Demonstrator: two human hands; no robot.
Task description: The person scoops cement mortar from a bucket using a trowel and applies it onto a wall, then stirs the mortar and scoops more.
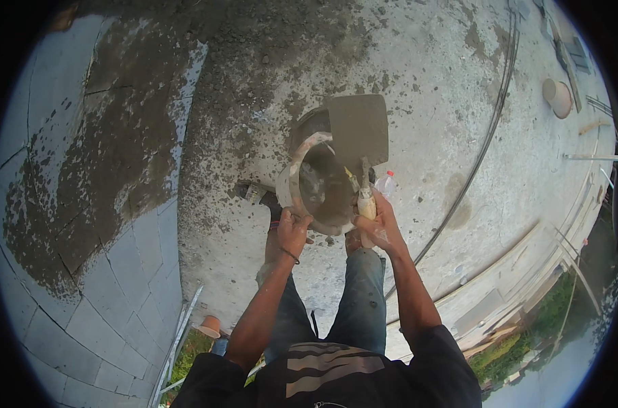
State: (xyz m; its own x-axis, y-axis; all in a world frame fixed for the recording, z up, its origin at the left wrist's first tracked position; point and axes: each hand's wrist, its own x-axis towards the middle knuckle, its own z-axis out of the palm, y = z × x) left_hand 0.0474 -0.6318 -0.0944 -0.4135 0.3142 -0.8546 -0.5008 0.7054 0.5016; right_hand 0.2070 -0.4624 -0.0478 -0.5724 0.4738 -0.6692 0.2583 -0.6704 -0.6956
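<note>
My left hand (292, 232) is closed on the near left rim of a mortar-smeared bucket (292, 182), held in front of my legs. Wet grey residue coats the bucket's inside. In my right hand (382, 223) is the pale handle of a square-bladed trowel (358, 129), its broad grey blade pointing away from me over the bucket's far right side. That hand is also close against the bucket's right rim; whether it grips the rim too I cannot tell. Behind the bucket, partly covered by it and the blade, is another round container (310, 122).
On the left stands a block wall (128, 272) with a wide patch of wet mortar (118, 143). Mortar spatter covers the concrete floor (418, 81). A clear bottle with a red cap (386, 182) lies beside the trowel. A dark cable (489, 139) curves along the right; a bucket (558, 98) lies beyond.
</note>
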